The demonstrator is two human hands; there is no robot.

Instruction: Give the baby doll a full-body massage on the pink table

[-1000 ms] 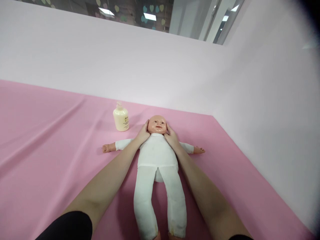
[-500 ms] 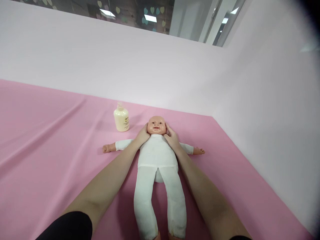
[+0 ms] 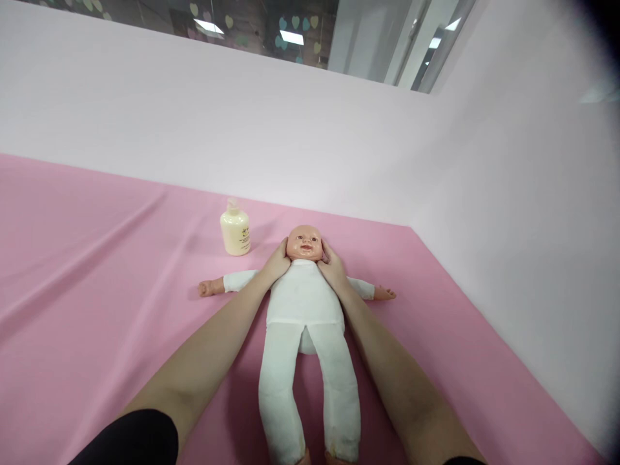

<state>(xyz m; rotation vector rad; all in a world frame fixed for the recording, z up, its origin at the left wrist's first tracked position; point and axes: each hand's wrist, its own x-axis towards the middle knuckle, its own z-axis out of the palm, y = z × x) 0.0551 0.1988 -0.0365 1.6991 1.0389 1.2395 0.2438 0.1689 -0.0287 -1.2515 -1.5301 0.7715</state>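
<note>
Head view, left to right: a wrinkled pink cloth sheet (image 3: 97,278) covers the surface up to a pale pink backdrop wall (image 3: 290,142) along its far edge and right side. Toward the far edge stands a small cream plastic lotion bottle with a pump top (image 3: 235,229), upright and untouched, just beside the doll's head on its left. A soft baby doll in a white cloth suit with a hard plastic head (image 3: 303,303) lies face up near the middle of the sheet, arms spread wide, legs pointing to the near edge. The left hand (image 3: 276,261) is cupped against the left side of the head, fingers curved round cheek and jaw. The right hand (image 3: 331,266) mirrors it on the other side, so the head sits between both palms, pressed lightly rather than gripped. Both forearms run along the doll's trunk. Judging by this, the step in hand is stroking or steadying the face; any further move would need gentle, even pressure from both sides to keep the head from rolling.
</note>
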